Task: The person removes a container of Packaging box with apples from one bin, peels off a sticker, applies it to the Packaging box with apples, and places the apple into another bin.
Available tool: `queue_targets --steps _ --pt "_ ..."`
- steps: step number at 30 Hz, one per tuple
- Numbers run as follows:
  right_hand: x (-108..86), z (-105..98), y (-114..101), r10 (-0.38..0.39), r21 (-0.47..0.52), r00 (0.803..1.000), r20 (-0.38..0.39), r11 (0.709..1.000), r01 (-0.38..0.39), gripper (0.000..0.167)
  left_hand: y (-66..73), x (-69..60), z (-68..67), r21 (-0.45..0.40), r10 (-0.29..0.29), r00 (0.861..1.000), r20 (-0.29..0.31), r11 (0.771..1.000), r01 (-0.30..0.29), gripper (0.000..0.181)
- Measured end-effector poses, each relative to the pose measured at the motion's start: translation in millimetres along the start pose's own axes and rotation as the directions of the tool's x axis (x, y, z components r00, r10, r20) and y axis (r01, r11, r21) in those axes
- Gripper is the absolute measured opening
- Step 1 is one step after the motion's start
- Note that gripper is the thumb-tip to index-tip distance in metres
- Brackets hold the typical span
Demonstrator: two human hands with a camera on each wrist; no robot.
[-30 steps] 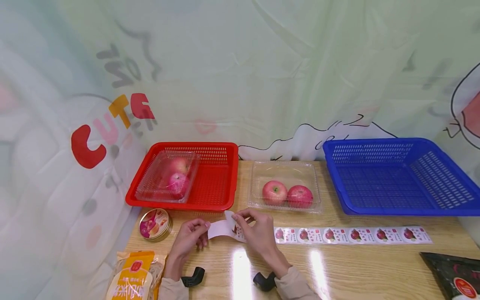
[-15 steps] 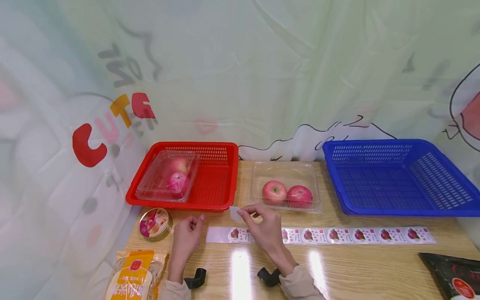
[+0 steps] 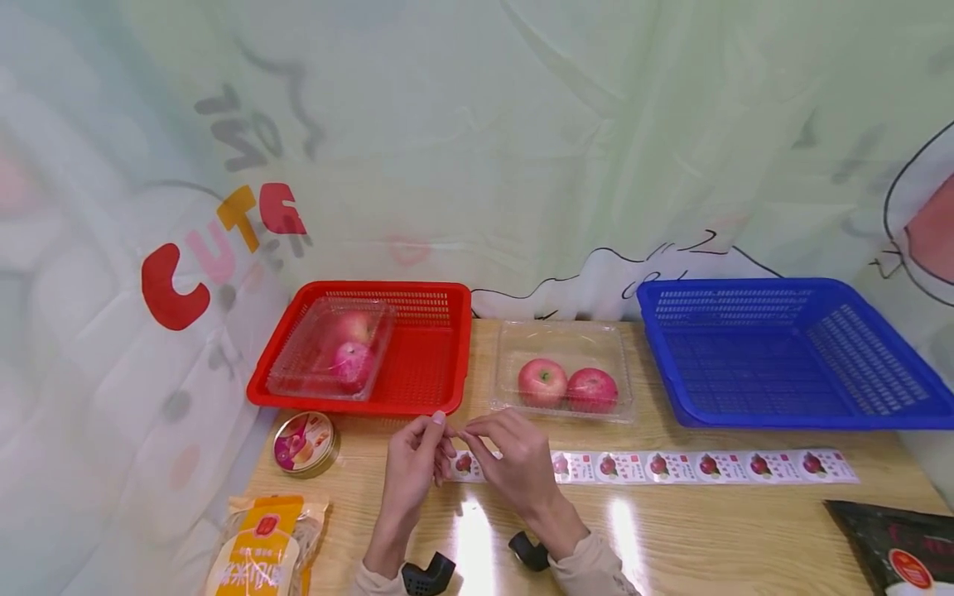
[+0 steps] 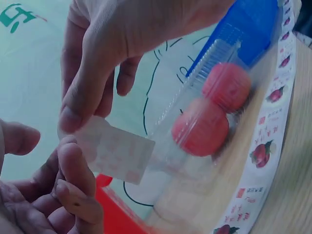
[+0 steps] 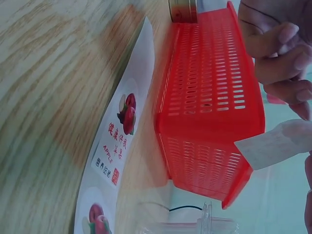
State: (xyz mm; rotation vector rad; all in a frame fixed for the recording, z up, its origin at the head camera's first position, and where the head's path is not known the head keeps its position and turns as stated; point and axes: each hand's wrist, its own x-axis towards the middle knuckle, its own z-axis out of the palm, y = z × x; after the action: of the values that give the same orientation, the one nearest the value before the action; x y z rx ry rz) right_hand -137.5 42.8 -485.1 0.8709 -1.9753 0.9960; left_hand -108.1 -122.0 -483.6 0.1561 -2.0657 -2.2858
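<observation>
My right hand (image 3: 517,459) pinches a peeled label sticker (image 4: 122,153) by one edge between thumb and finger. In the left wrist view the sticker's back looks whitish, with faint print showing through. Close beside it is my left hand (image 3: 408,472), its thumb apart from its loosely bent fingers, whose tips come near the sticker's edge; whether they touch is unclear. Beneath both hands a strip of apple labels (image 3: 656,468) lies along the table, partly covered by the hands. Behind them stands a clear plastic box (image 3: 564,341) holding two apples (image 3: 542,382).
A red basket (image 3: 421,411) at back left holds another clear box of apples (image 3: 331,352). At back right is a blue basket (image 3: 745,364). A round tin (image 3: 303,443) and a yellow food bag (image 3: 261,546) lie left, a black bag (image 3: 890,546) right.
The right hand has peeled the sticker off the strip and lifted it. The left hand has let go of the strip's end and moved right, up to the right hand.
</observation>
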Motion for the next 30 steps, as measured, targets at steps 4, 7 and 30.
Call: queue_targets --steps 4,7,30 --pt "1.2 -0.8 0.0 -0.030 -0.010 1.000 0.006 0.999 0.030 0.022 4.2 1.7 3.8 -0.006 0.000 1.000 0.012 1.000 0.000 0.031" --pt "1.6 -2.2 -0.3 -0.044 -0.019 0.999 0.011 0.999 0.044 0.022 6.8 3.5 4.5 0.003 -0.003 0.999 0.046 1.000 0.002 0.025" --pt "10.5 -50.5 36.1 0.741 0.278 0.357 0.569 0.235 -0.931 0.042 41.5 16.8 12.9 0.125 0.023 0.954 0.299 0.990 -0.063 0.017"
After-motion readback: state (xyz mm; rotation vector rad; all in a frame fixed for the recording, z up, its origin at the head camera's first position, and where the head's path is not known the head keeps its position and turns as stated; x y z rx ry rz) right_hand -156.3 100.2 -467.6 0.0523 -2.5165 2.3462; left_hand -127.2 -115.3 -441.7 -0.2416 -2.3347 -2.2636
